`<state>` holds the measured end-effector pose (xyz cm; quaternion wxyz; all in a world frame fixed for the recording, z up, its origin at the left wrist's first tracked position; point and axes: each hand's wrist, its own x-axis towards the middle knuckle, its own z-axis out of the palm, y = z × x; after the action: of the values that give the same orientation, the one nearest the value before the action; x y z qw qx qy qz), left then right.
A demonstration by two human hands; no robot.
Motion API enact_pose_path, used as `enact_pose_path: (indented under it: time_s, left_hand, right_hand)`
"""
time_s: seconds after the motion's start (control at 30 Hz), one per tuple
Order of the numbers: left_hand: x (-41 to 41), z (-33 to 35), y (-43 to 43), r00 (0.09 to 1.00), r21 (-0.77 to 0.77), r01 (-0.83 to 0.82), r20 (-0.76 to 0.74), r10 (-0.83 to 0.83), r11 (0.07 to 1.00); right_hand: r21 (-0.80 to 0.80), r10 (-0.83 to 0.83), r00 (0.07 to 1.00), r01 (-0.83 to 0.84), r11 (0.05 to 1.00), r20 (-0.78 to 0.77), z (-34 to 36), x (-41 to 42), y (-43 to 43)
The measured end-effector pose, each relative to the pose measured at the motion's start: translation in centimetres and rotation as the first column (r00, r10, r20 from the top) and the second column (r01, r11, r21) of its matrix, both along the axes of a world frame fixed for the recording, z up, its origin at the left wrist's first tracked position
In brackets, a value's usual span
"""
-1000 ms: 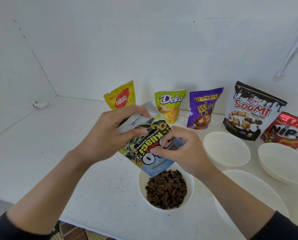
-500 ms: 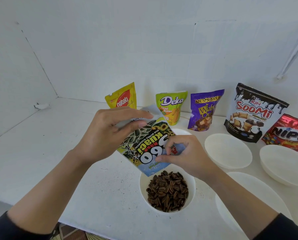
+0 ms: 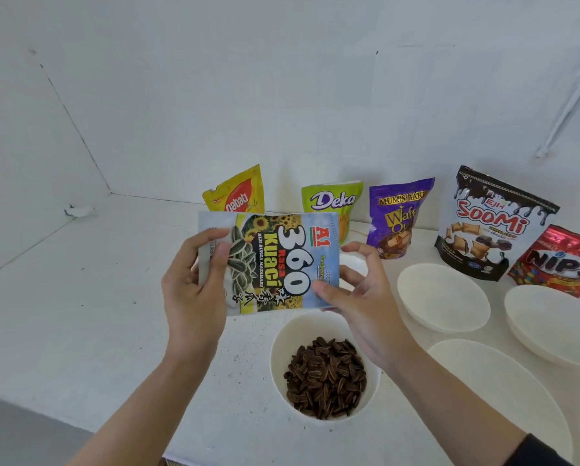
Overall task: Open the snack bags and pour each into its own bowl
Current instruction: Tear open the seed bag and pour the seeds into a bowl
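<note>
- My left hand [image 3: 194,290] grips the left end of the sunflower seed bag [image 3: 275,260], with the thumb over the front and the fingers behind.
- I see the bag held sideways in the air, above and just behind the seed bowl [image 3: 315,326].
- That bowl stands on the white table [image 3: 96,314] and holds dark sunflower seeds [image 3: 325,378].
- My right hand [image 3: 359,297] pinches the bag's lower right corner under the thumb, and the other fingers curl loosely beside the edge.
- 5 bags stand along the wall: Nabati bag [image 3: 238,196], Deka bag [image 3: 332,198], purple wafer bag [image 3: 396,216], Soomi bag [image 3: 490,223], Nips bag [image 3: 564,264].
- Empty white bowls [image 3: 443,297] sit at the right.
</note>
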<state>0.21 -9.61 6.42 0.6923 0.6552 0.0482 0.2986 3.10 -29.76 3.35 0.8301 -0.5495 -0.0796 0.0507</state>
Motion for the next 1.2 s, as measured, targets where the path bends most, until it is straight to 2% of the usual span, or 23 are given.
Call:
enact_pose_path:
  time_s: [0.07,0.13,0.27,0.4,0.5,0.67,0.7,0.83,1.0,1.03,1.1,1.2]
  left_hand:
    - [-0.2,-0.4,-0.3,1.000,-0.065,0.000,-0.022,-0.001,0.998]
    - [-0.2,-0.8,-0.3,0.999,-0.053,0.015,-0.042,-0.017,0.998]
    - [-0.1,-1.8,0.7,0.985,0.054,0.130,-0.122,-0.122,0.990]
    - [-0.2,-2.6,1.4,0.936,0.160,0.312,-0.219,-0.274,0.937]
    - [0.0,-3.2,1.8,0.912,0.247,0.348,-0.313,-0.266,0.904]
    - [-0.2,-3.1,2.6,0.902,0.353,0.360,-0.368,-0.226,0.863]
    - [-0.1,-3.0,3.1,0.896,0.410,0.377,-0.389,-0.214,0.831]
    - [-0.3,-2.3,4.6,0.858,0.666,0.446,-0.508,-0.074,0.598]
    - [-0.9,0.6,5.4,0.819,0.754,0.479,-0.568,0.080,0.450]
    - [-1.2,1.3,5.6,0.823,0.753,0.467,-0.562,0.083,0.464]
    - [-2.1,2.7,5.8,0.849,0.730,0.404,-0.524,0.072,0.550]
    - [-4.2,4.8,5.7,0.890,0.734,0.263,-0.435,0.137,0.626]
  right_hand:
    - [-0.012,0.000,0.999,-0.001,1.000,-0.034,-0.1,-0.1,0.3]
    - [-0.004,-0.012,0.998,0.012,1.000,-0.063,0.0,0.0,0.4]
    - [0.035,-0.116,0.985,0.122,0.992,-0.127,-0.1,0.6,0.4]
    - [0.058,-0.210,0.959,0.225,0.973,-0.189,0.1,1.1,0.6]
    - [0.040,-0.248,0.952,0.259,0.965,-0.178,0.6,1.3,1.1]
    - [-0.114,-0.302,0.953,0.297,0.948,-0.028,1.6,2.0,1.8]
    - [-0.142,-0.301,0.953,0.301,0.943,0.021,1.8,2.1,2.0]
    - [-0.261,-0.261,0.933,0.324,0.909,0.249,2.6,2.9,3.3]
    - [-0.419,-0.124,0.891,0.323,0.848,0.436,4.4,3.2,5.4]
    - [-0.437,-0.082,0.892,0.296,0.849,0.444,4.8,3.1,5.7]
    - [-0.466,-0.003,0.888,0.244,0.851,0.459,5.5,2.9,6.5]
    - [-0.506,0.096,0.878,0.177,0.844,0.468,6.2,2.1,7.7]
